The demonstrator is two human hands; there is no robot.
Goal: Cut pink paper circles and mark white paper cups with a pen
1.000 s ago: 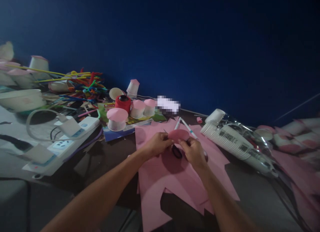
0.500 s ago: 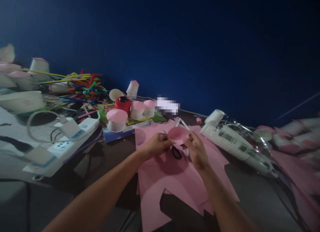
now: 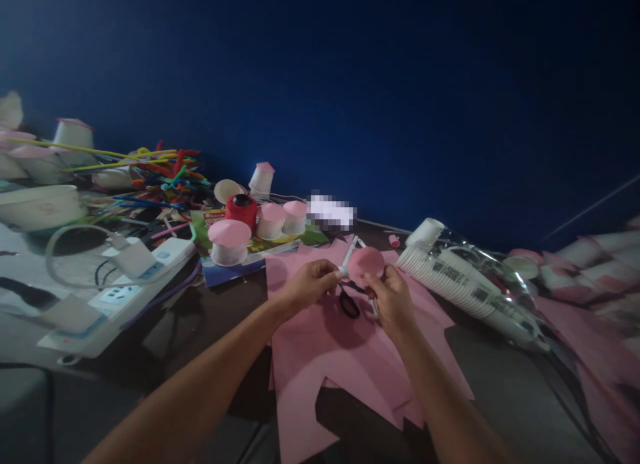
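At the lower centre of the frame, over overlapping pink paper sheets (image 3: 345,357), the right hand (image 3: 393,297) has its fingers pinched on a pink paper disc (image 3: 367,264), which sits upper right of the black-handled scissors (image 3: 349,307). Just left of the disc, the left hand (image 3: 313,284) has its thumb and fingertips close together at a white, pen-like stick (image 3: 349,252); whether they grip it I can't tell. Left of centre stands a pink-topped paper cup (image 3: 229,243).

Pink disc (image 3: 366,264) shifted right, away from left hand (image 3: 314,284).
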